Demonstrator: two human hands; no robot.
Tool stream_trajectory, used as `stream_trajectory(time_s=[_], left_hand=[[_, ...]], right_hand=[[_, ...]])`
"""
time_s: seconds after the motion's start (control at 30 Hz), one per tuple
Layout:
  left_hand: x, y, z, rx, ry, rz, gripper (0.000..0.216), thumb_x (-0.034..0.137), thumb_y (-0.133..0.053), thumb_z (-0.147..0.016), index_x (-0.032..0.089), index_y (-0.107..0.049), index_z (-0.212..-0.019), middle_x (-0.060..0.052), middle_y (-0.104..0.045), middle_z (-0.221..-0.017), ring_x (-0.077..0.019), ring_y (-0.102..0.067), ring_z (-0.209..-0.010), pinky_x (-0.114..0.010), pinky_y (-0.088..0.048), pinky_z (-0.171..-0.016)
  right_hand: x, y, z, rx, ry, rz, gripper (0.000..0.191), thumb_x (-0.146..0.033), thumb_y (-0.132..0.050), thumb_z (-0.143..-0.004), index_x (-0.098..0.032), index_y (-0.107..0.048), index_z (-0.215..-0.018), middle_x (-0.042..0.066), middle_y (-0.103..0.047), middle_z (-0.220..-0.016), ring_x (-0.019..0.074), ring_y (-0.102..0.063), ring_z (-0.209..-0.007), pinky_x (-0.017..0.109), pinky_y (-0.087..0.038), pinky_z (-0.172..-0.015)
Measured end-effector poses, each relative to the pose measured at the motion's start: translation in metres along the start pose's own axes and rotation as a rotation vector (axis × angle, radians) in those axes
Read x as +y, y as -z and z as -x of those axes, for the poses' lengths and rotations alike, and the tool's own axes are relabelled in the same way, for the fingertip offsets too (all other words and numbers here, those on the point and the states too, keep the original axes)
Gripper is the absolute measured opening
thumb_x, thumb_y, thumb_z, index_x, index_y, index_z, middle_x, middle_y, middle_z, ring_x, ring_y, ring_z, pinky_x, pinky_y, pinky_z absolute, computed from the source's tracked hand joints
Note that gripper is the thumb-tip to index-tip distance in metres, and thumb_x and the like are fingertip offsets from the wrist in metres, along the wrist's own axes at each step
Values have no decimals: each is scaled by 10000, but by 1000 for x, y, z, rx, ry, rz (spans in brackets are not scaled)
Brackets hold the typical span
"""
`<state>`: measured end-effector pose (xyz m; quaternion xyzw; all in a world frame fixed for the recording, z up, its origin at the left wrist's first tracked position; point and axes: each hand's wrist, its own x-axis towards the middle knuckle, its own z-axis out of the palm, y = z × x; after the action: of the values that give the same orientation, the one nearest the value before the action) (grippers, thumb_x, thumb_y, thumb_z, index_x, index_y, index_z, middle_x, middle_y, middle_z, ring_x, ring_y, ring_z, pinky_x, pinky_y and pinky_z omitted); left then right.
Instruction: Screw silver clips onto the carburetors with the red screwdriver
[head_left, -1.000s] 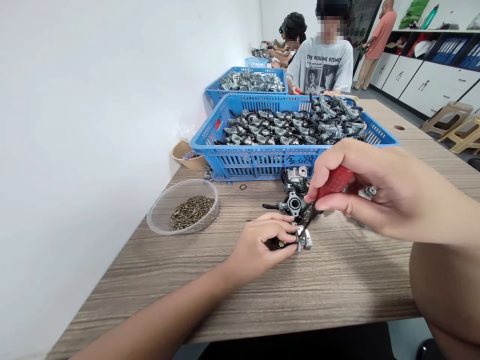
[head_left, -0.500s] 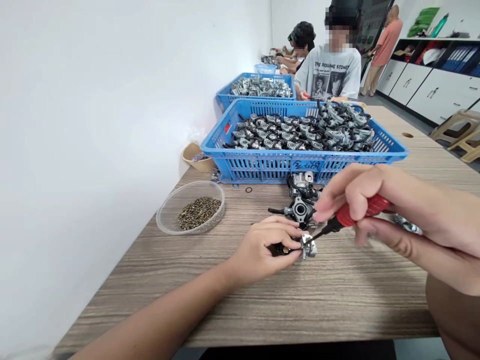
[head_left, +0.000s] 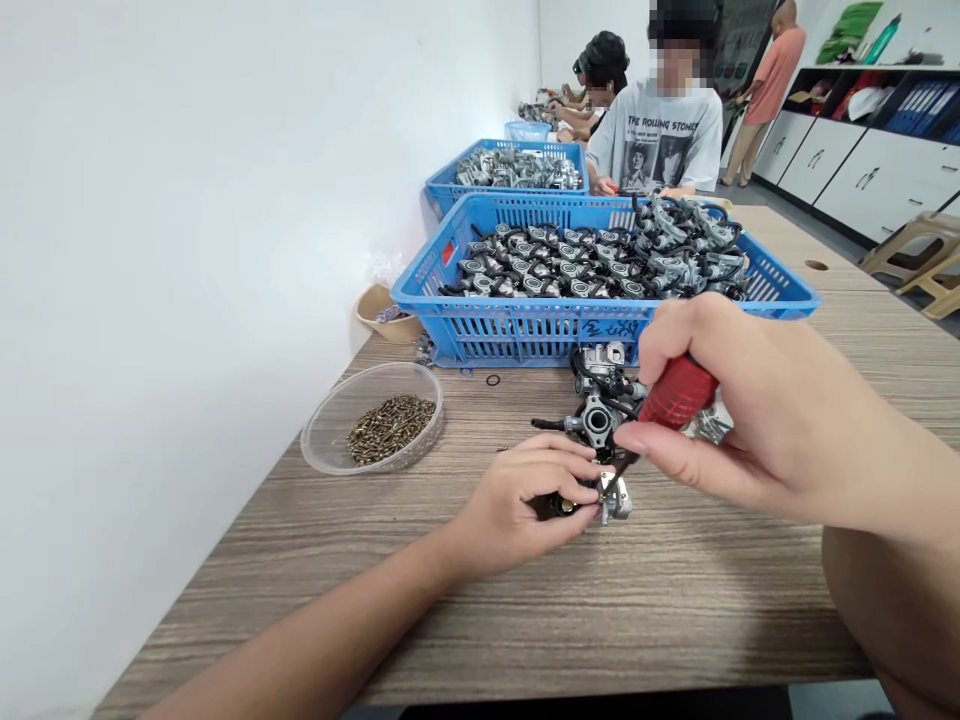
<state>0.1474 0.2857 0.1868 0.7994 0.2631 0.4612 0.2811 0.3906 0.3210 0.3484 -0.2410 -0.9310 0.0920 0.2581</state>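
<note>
My left hand [head_left: 521,500] is closed round a small metal carburetor part [head_left: 611,500] and holds it down on the wooden table [head_left: 675,600]. My right hand [head_left: 742,410] grips a red-handled screwdriver [head_left: 675,392]; its dark tip touches the top of that part. Just behind the held part lie two more carburetors [head_left: 596,400], near the front wall of a blue basket.
A blue basket [head_left: 525,325] full of carburetors stands behind my hands, a second blue basket [head_left: 510,165] farther back. A clear plastic bowl of small screws [head_left: 375,425] sits at the left beside the white wall. Other people sit at the table's far end.
My right hand swung the screwdriver out to the right half a second ago, and now has tilted it back over the part. My left hand has kept its hold.
</note>
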Motion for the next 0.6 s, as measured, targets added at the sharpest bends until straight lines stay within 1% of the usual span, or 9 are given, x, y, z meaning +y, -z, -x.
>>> stream_trajectory(time_s=[0.07,0.13,0.2,0.3,0.37,0.43,0.5,0.57,0.6], left_hand=[[-1,0,0,-1,-26,-1,95,116,-836,-928,205,-811,-912,-97,-900,-1083,-269,-860,-1067,-459,-691,-1014],[-1,0,-1,7,-36,0,93,121,-848,-923,205,-810,-915,-96,-901,-1069,-274,-858,-1076,-454,-694,-1003],[-2,0,-1,12,-32,5,93,123,-858,-921,203,-810,-925,-93,-901,-1064,-275,-854,-1086,-446,-693,-1000],[-2,-1,0,23,-30,11,102,122,-861,-921,203,-813,-960,-88,-899,-1064,-267,-848,-1085,-436,-687,-1000],[-1,0,0,20,-32,10,101,125,-850,-931,206,-810,-976,-87,-896,-1066,-261,-850,-1062,-438,-681,-1006],[2,1,-1,0,-38,4,79,131,-825,-957,204,-798,-968,-94,-891,-1074,-257,-847,-1048,-436,-677,-994],[4,2,-2,-29,-37,-8,74,134,-790,-990,199,-781,-956,-102,-884,-1092,-253,-839,-1048,-429,-670,-979],[6,3,-2,-48,-34,-17,87,136,-767,-1010,199,-764,-950,-106,-878,-1102,-247,-833,-1042,-424,-660,-972],[6,3,-2,-52,-37,-18,90,137,-762,-1014,200,-755,-951,-107,-876,-1106,-245,-831,-1037,-425,-652,-975]], right_hand=[[0,4,1,-45,-4,-93,124,-260,-633,-1063,-220,-546,-1141,88,-664,-1111,225,-651,-904,399,-565,-743],[2,8,2,-104,4,-222,122,-190,-597,-1061,-220,-551,-1171,91,-673,-1175,216,-680,-992,373,-603,-800],[5,12,2,-145,5,-307,103,-185,-603,-1082,-225,-566,-1169,56,-709,-1126,169,-703,-942,305,-612,-758],[9,13,1,-126,34,-287,80,-226,-660,-1103,-221,-589,-1139,15,-731,-1042,121,-701,-834,264,-597,-716],[10,10,-1,-77,45,-234,142,-260,-733,-1073,-234,-594,-1079,-9,-709,-975,117,-656,-759,275,-563,-663],[10,5,-3,-21,70,-169,205,-304,-774,-1051,-246,-579,-1025,-44,-641,-857,111,-572,-672,277,-502,-598],[9,-1,-4,12,92,-62,260,-347,-773,-1058,-251,-544,-982,-67,-566,-771,108,-490,-608,277,-449,-559],[7,-3,-3,18,93,5,293,-392,-761,-1064,-259,-514,-981,-55,-576,-786,120,-493,-593,290,-446,-546],[6,-2,-1,6,71,10,288,-402,-758,-1060,-263,-511,-1009,-34,-618,-840,137,-538,-619,300,-471,-556]])
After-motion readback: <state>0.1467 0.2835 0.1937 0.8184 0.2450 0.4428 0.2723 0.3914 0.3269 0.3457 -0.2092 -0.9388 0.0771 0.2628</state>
